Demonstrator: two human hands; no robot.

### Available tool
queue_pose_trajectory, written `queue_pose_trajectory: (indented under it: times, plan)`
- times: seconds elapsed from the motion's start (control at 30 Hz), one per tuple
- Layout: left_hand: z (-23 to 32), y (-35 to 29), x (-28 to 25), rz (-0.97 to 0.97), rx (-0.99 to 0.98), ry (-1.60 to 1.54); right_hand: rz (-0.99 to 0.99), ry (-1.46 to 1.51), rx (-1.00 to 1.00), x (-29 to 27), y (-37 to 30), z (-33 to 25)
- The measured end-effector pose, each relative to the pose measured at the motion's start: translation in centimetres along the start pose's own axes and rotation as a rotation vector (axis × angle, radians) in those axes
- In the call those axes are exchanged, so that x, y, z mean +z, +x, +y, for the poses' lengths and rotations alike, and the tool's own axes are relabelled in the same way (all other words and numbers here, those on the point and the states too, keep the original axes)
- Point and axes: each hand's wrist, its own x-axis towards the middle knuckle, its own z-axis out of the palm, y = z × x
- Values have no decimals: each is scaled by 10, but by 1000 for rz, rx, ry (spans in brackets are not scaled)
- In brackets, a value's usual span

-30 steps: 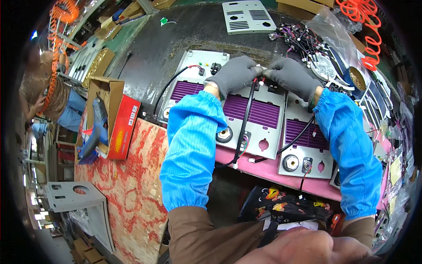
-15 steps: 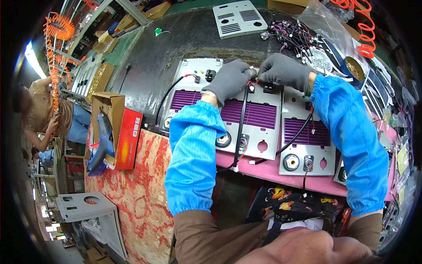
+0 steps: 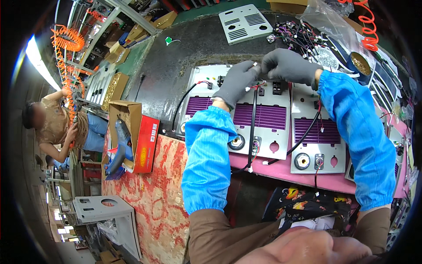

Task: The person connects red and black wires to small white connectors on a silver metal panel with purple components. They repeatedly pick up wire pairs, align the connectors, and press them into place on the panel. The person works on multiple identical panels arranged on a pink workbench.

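Both my hands wear grey gloves, with blue sleeves over the forearms. My left hand is closed above the top of the middle white metal panel; a tiny white piece shows at its fingertips, too small to name. Close beside it, my right hand has its fingers curled together, and what they hold, if anything, is hidden. Below the hands, a black cable with red wire ends crosses the purple grille. A black switch sits at the panel's top edge.
Similar panels lie on either side, one with a purple grille. A wire bundle and a loose white panel lie farther back. At left, a red box stands near a carton holding a blue-grey tool. A person stands far left.
My hands have come up off the panel's top edge, uncovering the black switch and red wire ends. The whole view has shifted, so the bench appears farther right.
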Motion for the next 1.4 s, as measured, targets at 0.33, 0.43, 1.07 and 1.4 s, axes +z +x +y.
queue_pose_trajectory:
  times: [0.33,0.43,1.07,1.4]
  plan:
    - [15,3,-19,150,-257,-603,-50,-148,-168,9,-1,13]
    - [15,0,-33,207,-156,-752,-94,-145,-141,10,1,8]
    - [17,-20,-99,418,117,-429,-123,46,-129,-13,17,2]
    - [18,-14,-85,370,140,-562,-30,57,-140,17,36,-64]
